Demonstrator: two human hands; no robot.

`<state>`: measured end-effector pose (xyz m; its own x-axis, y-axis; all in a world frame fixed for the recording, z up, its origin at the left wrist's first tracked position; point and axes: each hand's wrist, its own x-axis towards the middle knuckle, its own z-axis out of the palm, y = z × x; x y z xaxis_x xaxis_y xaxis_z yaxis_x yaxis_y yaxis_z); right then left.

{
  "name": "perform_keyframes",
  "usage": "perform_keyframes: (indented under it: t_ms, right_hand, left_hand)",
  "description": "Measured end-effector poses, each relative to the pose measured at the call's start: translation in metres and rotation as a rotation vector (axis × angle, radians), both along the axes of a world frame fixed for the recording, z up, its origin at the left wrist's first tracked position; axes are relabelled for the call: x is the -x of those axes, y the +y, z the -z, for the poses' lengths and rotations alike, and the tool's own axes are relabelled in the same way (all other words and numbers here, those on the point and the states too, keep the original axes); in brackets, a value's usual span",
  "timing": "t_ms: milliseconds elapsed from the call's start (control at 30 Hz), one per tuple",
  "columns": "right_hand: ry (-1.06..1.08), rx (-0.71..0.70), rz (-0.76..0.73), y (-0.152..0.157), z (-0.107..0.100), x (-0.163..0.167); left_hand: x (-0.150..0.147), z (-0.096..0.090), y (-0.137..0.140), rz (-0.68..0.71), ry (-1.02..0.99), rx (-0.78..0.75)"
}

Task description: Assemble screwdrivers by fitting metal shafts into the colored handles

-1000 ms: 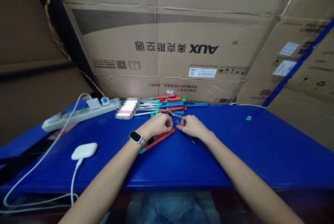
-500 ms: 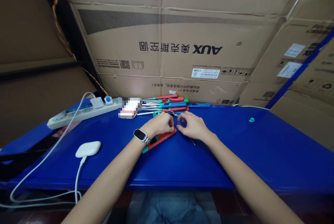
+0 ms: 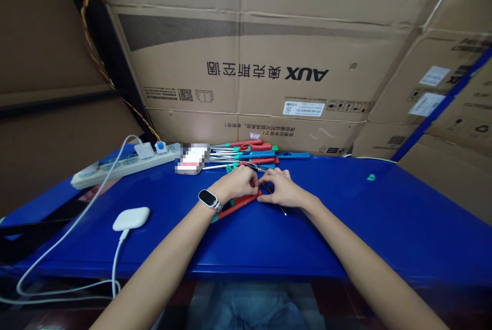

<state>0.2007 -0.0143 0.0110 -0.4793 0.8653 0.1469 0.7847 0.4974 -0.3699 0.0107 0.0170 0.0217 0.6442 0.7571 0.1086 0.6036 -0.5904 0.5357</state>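
My left hand (image 3: 243, 182), with a watch (image 3: 207, 198) on the wrist, is closed in a pinch. Beneath it lies a red lighter-like handle (image 3: 240, 206) with green parts, tilted on the table and partly covered by the hand. Close beside it, my right hand (image 3: 283, 189) is curled, thumb and index finger drawn toward the left fingertips. What sits between the fingers is too small to make out. A thin metal wire or rod (image 3: 283, 210) sticks out below the right hand. Just behind both hands lies a pile of long-necked lighters (image 3: 255, 155) with red and blue handles.
A phone (image 3: 192, 158), its screen blurred, lies left of the pile. A white power strip (image 3: 123, 166) with plugs and a white charging case (image 3: 131, 219) on a cable are farther left. A small green piece (image 3: 371, 178) lies at right. Cardboard (image 3: 246, 38) stands behind the blue table (image 3: 346, 217).
My right hand has shifted slightly left, closer to my left fingers, and its thumb and index finger have moved. The left hand has barely moved. The view has shifted a little.
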Motion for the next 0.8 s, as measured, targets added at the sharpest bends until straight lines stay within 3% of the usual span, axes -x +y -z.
perform_keyframes:
  t_ms: [400,633,733,800]
  right_hand:
    - [0.179,0.056,0.001,0.001,-0.008,-0.004]
    - [0.813,0.334,-0.131,0.005,-0.005,-0.003]
    - [1.028,0.446,-0.088,0.006,-0.003,0.003]
    - [1.142,0.441,-0.040,0.007,-0.004,0.005]
  left_hand:
    - [0.005,-0.012,-0.004,0.033,-0.200,0.054]
    - [0.005,-0.024,-0.008,0.013,-0.378,0.042]
    - [0.011,-0.033,-0.006,0.007,-0.516,0.040]
    - [0.019,-0.038,-0.004,-0.006,-0.623,0.054]
